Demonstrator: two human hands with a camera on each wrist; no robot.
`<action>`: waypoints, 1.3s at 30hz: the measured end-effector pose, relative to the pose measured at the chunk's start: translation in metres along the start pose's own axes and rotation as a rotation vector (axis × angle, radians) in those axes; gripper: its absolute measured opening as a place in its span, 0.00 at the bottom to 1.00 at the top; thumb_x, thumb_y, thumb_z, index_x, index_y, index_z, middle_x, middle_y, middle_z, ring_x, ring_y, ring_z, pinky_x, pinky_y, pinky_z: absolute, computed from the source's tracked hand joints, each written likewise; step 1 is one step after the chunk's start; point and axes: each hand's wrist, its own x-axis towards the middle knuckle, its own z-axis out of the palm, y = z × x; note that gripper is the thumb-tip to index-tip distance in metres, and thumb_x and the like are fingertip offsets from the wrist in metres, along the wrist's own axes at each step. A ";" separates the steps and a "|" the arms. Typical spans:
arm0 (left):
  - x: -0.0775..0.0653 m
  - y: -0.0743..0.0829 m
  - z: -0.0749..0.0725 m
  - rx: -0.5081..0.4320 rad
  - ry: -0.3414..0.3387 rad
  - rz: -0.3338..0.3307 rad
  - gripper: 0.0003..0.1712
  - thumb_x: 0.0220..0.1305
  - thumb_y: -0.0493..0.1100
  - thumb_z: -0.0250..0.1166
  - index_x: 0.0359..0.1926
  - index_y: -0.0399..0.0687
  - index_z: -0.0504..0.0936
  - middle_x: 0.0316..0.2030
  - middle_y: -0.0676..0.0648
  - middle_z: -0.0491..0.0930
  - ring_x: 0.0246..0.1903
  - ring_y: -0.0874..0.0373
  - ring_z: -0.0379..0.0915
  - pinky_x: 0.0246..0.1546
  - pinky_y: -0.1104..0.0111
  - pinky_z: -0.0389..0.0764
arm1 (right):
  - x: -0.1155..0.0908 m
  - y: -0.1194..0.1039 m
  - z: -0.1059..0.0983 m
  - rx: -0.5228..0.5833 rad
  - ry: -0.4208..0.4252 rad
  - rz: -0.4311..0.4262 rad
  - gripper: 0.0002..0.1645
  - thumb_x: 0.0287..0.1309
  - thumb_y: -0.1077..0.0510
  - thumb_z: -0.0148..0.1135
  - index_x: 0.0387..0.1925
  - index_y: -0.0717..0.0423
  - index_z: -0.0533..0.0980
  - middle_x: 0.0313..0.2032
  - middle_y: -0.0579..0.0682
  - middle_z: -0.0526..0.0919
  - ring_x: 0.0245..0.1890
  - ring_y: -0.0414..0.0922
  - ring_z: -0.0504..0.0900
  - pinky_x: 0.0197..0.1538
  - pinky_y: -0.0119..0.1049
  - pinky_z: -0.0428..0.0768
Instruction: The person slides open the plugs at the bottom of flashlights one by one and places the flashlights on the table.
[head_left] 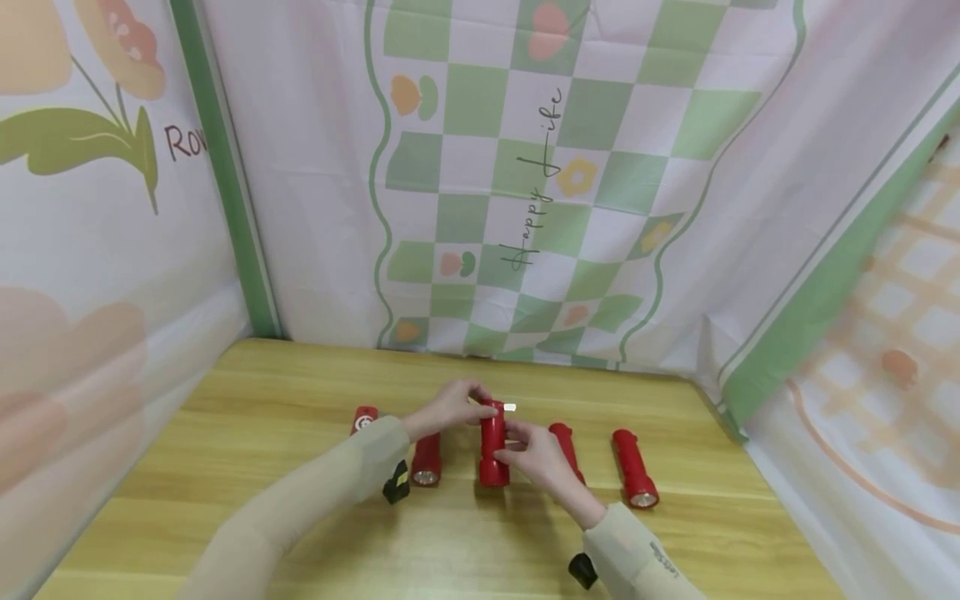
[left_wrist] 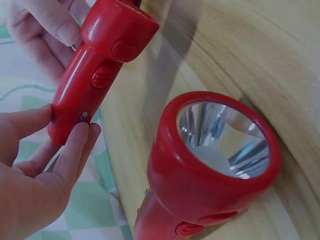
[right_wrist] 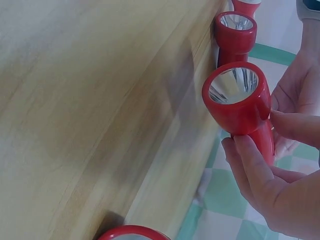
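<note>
Both hands hold a red flashlight (head_left: 493,450) over the table, its lens end toward the person. My left hand (head_left: 456,406) pinches the tail between thumb and fingers. Around the body near the head, my right hand (head_left: 542,457) has its thumb and fingertips. A slide switch (left_wrist: 102,77) and a small metallic spot (left_wrist: 83,116) near the tail show in the left wrist view. The clear lens and silver reflector (right_wrist: 233,86) show in the right wrist view. A small white piece (head_left: 510,407) sticks out beside the tail.
Other red flashlights lie on the wooden table (head_left: 300,400): one (head_left: 427,460) beside the left wrist, one with a white logo (head_left: 365,419) farther left, one (head_left: 566,446) partly behind the right hand, one (head_left: 633,468) at right. Patterned curtains (head_left: 315,208) enclose the back and sides.
</note>
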 end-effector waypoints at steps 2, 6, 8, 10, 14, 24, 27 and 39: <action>0.001 -0.001 0.000 0.022 0.002 0.001 0.12 0.60 0.38 0.70 0.42 0.36 0.81 0.41 0.40 0.82 0.35 0.57 0.80 0.38 0.64 0.89 | 0.001 0.000 0.000 0.003 -0.006 0.001 0.28 0.56 0.67 0.68 0.59 0.65 0.75 0.50 0.62 0.85 0.47 0.55 0.87 0.50 0.48 0.87; 0.002 -0.004 0.002 0.063 0.005 0.021 0.11 0.59 0.38 0.70 0.41 0.36 0.82 0.40 0.40 0.83 0.35 0.57 0.79 0.34 0.70 0.87 | 0.001 0.001 0.000 0.009 -0.022 -0.009 0.28 0.56 0.67 0.68 0.59 0.66 0.75 0.50 0.62 0.85 0.47 0.56 0.87 0.50 0.48 0.87; 0.003 -0.005 0.003 0.081 0.005 0.030 0.11 0.59 0.38 0.70 0.41 0.36 0.82 0.39 0.41 0.84 0.34 0.57 0.79 0.34 0.72 0.86 | 0.001 0.002 0.000 0.008 -0.028 -0.017 0.28 0.56 0.67 0.68 0.59 0.66 0.75 0.50 0.63 0.85 0.47 0.57 0.87 0.50 0.47 0.87; 0.003 -0.006 0.004 0.103 0.005 0.044 0.11 0.59 0.38 0.70 0.40 0.36 0.82 0.38 0.41 0.84 0.34 0.58 0.79 0.34 0.73 0.84 | 0.001 0.003 0.000 0.004 -0.038 -0.021 0.27 0.56 0.67 0.67 0.59 0.66 0.75 0.50 0.64 0.85 0.48 0.57 0.86 0.50 0.47 0.87; 0.003 -0.006 0.006 0.137 0.000 0.050 0.10 0.60 0.38 0.70 0.39 0.37 0.82 0.38 0.41 0.85 0.33 0.59 0.78 0.35 0.74 0.82 | 0.001 0.005 -0.001 0.000 -0.054 -0.012 0.27 0.56 0.67 0.67 0.59 0.66 0.75 0.51 0.64 0.85 0.48 0.57 0.86 0.50 0.48 0.87; 0.005 -0.007 0.008 0.152 -0.001 0.052 0.11 0.60 0.38 0.69 0.40 0.35 0.82 0.38 0.40 0.85 0.33 0.57 0.79 0.35 0.73 0.83 | 0.006 0.008 -0.002 -0.009 -0.064 -0.017 0.29 0.55 0.66 0.68 0.60 0.66 0.75 0.51 0.64 0.84 0.49 0.58 0.86 0.49 0.48 0.87; 0.006 -0.007 0.009 0.151 -0.005 0.059 0.10 0.59 0.38 0.70 0.39 0.35 0.82 0.36 0.41 0.85 0.32 0.58 0.79 0.35 0.72 0.84 | 0.005 0.008 -0.002 -0.014 -0.070 -0.022 0.29 0.55 0.67 0.68 0.59 0.68 0.74 0.52 0.66 0.84 0.49 0.58 0.86 0.49 0.47 0.87; 0.009 -0.007 0.013 0.198 -0.005 0.040 0.09 0.61 0.35 0.68 0.40 0.33 0.81 0.38 0.38 0.85 0.33 0.56 0.80 0.33 0.73 0.83 | 0.006 0.009 -0.002 -0.010 -0.117 -0.072 0.28 0.54 0.67 0.68 0.57 0.72 0.74 0.53 0.70 0.82 0.49 0.61 0.85 0.49 0.47 0.87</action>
